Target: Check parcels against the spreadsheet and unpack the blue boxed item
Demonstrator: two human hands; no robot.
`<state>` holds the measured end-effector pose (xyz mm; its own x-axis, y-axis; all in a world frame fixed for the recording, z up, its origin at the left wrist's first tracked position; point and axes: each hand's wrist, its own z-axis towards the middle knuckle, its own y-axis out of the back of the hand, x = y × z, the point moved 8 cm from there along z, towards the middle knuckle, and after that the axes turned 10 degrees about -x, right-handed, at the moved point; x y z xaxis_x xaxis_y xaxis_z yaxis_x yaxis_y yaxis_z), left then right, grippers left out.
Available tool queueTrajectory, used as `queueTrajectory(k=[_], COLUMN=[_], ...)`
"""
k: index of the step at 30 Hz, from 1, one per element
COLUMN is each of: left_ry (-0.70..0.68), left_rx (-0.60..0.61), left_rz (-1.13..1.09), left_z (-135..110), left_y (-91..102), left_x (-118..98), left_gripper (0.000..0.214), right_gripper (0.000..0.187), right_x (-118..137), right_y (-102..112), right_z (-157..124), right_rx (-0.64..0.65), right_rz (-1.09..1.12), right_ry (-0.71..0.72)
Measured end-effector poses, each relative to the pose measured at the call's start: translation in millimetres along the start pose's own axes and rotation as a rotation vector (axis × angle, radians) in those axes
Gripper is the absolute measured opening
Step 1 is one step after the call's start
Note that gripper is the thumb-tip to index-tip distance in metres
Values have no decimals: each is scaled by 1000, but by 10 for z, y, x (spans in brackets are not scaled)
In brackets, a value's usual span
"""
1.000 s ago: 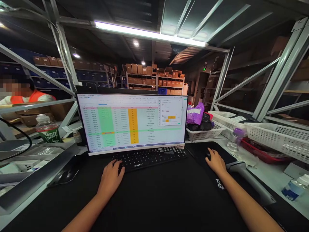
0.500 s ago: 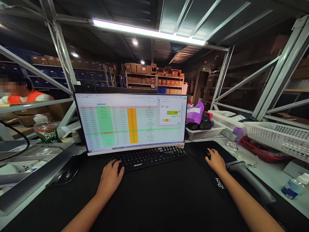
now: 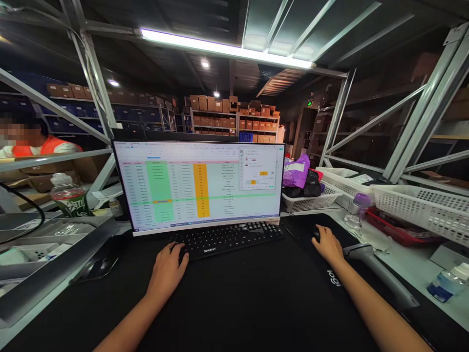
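My left hand rests with fingers spread on the left end of a black keyboard. Over at the right, my right hand is wrapped over a dark computer mouse, mostly hidden under the fingers, on a black desk mat. Behind the keyboard stands a monitor showing a spreadsheet with green and orange columns and a small chat window at its upper right. A grey handheld scanner lies just right of my right wrist.
White plastic baskets line the right side, one holding a purple package. A bottle stands at the right edge. On the left are a green-labelled bottle, a grey tray and a second mouse. A person in an orange vest is beyond.
The chat window's content has scrolled: the green message is gone and an orange block shows instead. Both hands stay in practically the same place.
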<state>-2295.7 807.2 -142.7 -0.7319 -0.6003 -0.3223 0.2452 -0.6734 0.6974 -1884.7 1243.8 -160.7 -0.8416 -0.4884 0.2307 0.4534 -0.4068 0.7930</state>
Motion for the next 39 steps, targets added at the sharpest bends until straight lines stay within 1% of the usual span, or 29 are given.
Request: queueTrajectory(k=[5, 14, 20, 24, 28, 31, 36, 39], left_ry=[19, 2, -13, -19, -15, -7, -10, -24], left_rx=[12, 11, 3, -20, -12, -2, -10, -16], left_rz=[-3, 9, 1, 13, 19, 16, 22, 25], left_z=[1, 6, 2, 8, 10, 9, 6, 4], left_y=[0, -32, -11, -11, -18, -20, -23, -29], left_x=[5, 28, 9, 17, 20, 20, 21, 21], left_gripper=[58, 58, 58, 56, 56, 57, 55, 56], right_gripper=[52, 54, 58, 54, 52, 51, 56, 54], right_x=[-2, 31, 35, 27, 31, 35, 28, 30], right_y=[-5, 19, 50, 59, 64, 56, 32, 16], right_z=[0, -7, -15, -14, -14, -14, -15, -14], right_rx=[4, 28, 12, 15, 17, 14, -11, 13], right_rz=[-4, -53, -18, -25, -14, -13, -21, -36], right_ry=[4, 8, -15, -33, -28, -15, -3, -1])
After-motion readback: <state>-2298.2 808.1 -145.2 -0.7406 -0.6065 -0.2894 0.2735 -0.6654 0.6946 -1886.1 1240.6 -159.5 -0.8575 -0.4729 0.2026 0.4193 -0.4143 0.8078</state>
